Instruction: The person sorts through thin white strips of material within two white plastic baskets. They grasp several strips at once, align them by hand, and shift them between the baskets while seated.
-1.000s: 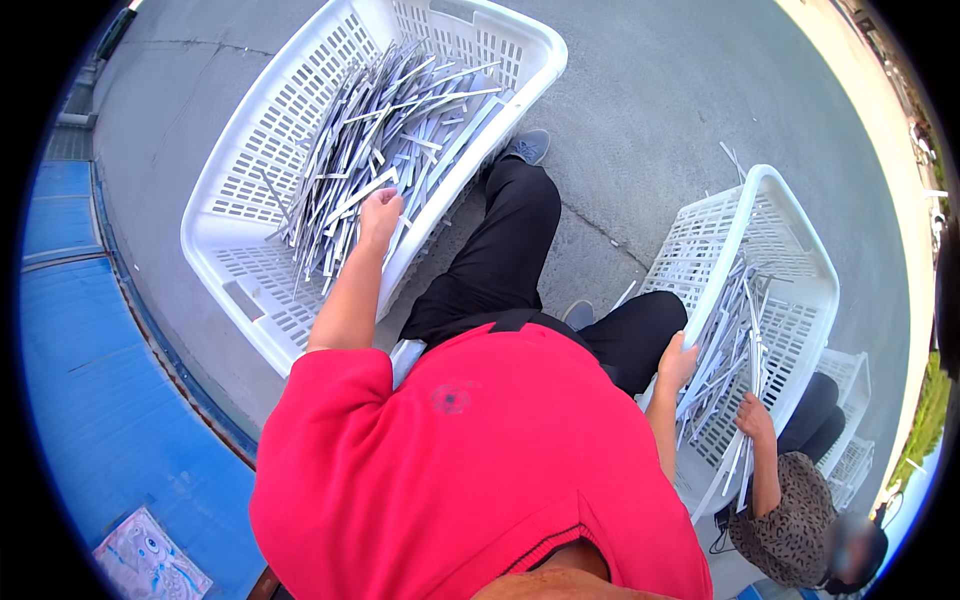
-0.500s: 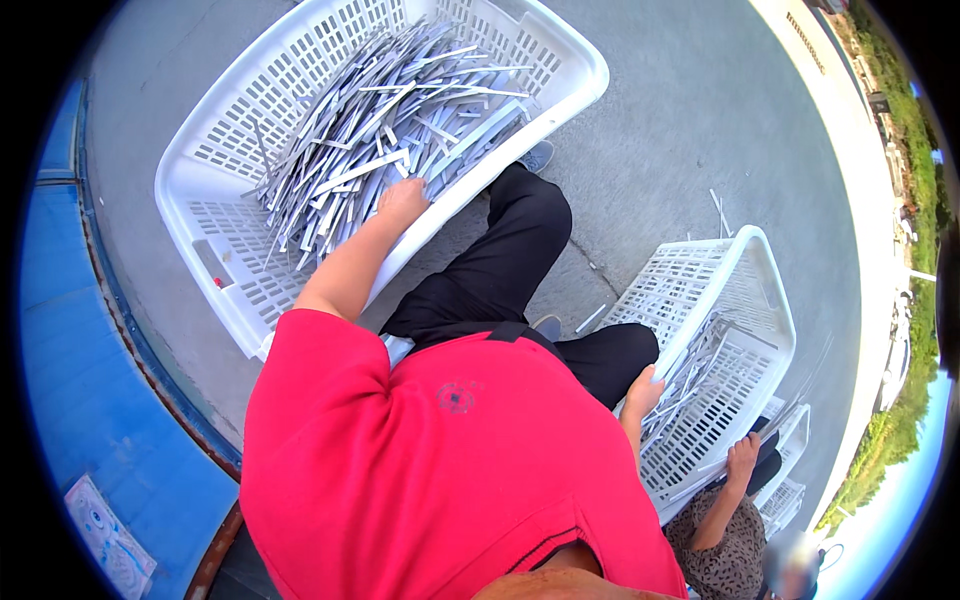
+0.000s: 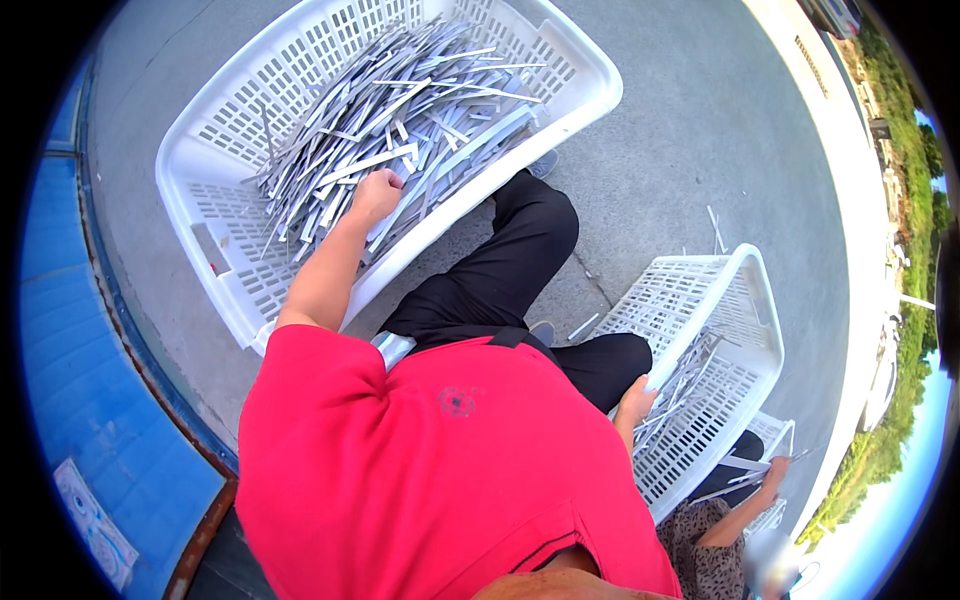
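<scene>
The left hand (image 3: 377, 193) is held with its fingers curled over the strips at 10 to 11 o'clock from the picture's centre; whether a strip is pinched in it cannot be told. The right hand (image 3: 637, 398) is placed at 4 o'clock, against the near rim of a white slatted plastic basket (image 3: 712, 412); its fingers are partly hidden, so how tightly they are closed cannot be told. Beneath the left hand, a heap of thin grey-white strips (image 3: 375, 125) is contained in a larger white slatted plastic basket (image 3: 560, 140) at 11 o'clock, the strips being crossed at many angles. Fewer strips (image 3: 680, 385) are held in the smaller-looking basket at 3 to 4 o'clock. The black trousers (image 3: 525, 225) are seen between the two baskets. Farther out, at 4 o'clock, some strips are held in a co-worker's hand (image 3: 775, 477), and a spotted top (image 3: 705, 540) is worn by that person. A loose strip (image 3: 583, 326) is left on the grey concrete ground (image 3: 680, 150). A blue panel (image 3: 130, 330) is seen at 9 o'clock.
</scene>
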`<state>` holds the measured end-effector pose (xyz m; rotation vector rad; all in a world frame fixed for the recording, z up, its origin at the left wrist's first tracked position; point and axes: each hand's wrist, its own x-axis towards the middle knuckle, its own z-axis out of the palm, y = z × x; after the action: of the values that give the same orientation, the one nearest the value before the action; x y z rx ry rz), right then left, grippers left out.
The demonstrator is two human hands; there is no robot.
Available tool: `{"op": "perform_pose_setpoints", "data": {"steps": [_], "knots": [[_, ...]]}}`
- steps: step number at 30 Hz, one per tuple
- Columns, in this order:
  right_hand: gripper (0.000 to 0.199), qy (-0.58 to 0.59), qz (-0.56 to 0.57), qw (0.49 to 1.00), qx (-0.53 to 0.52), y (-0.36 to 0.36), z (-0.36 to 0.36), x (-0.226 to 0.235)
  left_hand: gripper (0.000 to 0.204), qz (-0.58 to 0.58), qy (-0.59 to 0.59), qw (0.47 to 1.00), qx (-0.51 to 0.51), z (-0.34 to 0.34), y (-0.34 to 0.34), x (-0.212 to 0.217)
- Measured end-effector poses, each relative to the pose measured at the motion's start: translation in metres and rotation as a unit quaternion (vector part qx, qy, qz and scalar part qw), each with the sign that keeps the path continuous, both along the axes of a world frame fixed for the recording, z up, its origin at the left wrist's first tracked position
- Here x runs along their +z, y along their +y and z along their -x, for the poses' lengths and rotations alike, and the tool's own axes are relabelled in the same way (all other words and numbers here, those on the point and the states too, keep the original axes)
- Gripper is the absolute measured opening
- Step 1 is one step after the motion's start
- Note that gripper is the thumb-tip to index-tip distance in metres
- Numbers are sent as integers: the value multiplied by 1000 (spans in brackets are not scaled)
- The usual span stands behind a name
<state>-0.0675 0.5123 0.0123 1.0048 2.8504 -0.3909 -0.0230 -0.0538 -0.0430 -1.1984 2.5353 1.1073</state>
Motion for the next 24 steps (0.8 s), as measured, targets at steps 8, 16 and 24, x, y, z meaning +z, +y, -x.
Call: {"op": "perform_pose_setpoints", "data": {"steps": [8,16,24], "knots": [[70,-24,10,1000,1,5,2,-2,26,-7,-184,942,-281,-85,-14,-13],[69,1,-13,1000,8,6,-1,-7,37,6,-66,952,-300,-78,11,82],[66,7,-16,1000,18,9,-1,-7,53,-3,323,932,-164,-19,9,221]]}}
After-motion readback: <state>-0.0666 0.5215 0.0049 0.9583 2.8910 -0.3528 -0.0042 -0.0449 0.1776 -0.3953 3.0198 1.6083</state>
